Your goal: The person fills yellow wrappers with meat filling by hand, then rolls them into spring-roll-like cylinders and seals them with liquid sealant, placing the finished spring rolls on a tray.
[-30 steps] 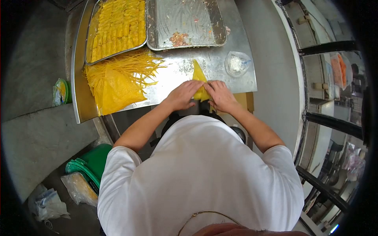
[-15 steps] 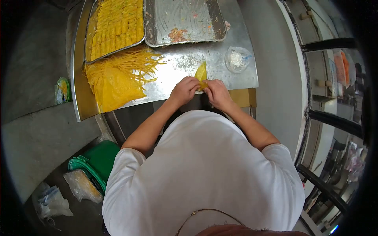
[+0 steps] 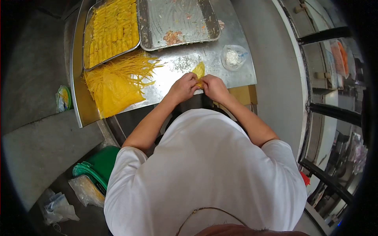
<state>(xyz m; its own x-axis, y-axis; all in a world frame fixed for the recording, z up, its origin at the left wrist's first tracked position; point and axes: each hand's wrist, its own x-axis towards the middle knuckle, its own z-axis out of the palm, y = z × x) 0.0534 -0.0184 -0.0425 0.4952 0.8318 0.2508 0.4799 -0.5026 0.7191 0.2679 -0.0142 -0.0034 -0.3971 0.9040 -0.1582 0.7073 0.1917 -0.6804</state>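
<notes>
A thin yellow wrapper (image 3: 200,70) lies near the steel table's front edge, its pointed end facing away from me. My left hand (image 3: 184,88) pinches its near part from the left, and my right hand (image 3: 214,87) does the same from the right. Fingertips of both hands almost meet over the folded near end; whatever lies inside is hidden. Left of my hands is a stack of yellow wrapper sheets (image 3: 118,92) with shredded strips along its far side. Beyond my right hand sits a clear plastic bag (image 3: 234,58) with white paste in it.
A metal tray (image 3: 138,44) of yellow rolls stands at the back left. Beside it, another tray (image 3: 173,19) holds remnants of meat filling (image 3: 173,37). The steel table (image 3: 163,84) has a raised left rim. A green bin (image 3: 98,163) stands on the floor at left.
Both hands stay on the wrapper, and their fingers have shifted slightly around its near end. The whole view has tilted a little, moving the trays and bag slightly left.
</notes>
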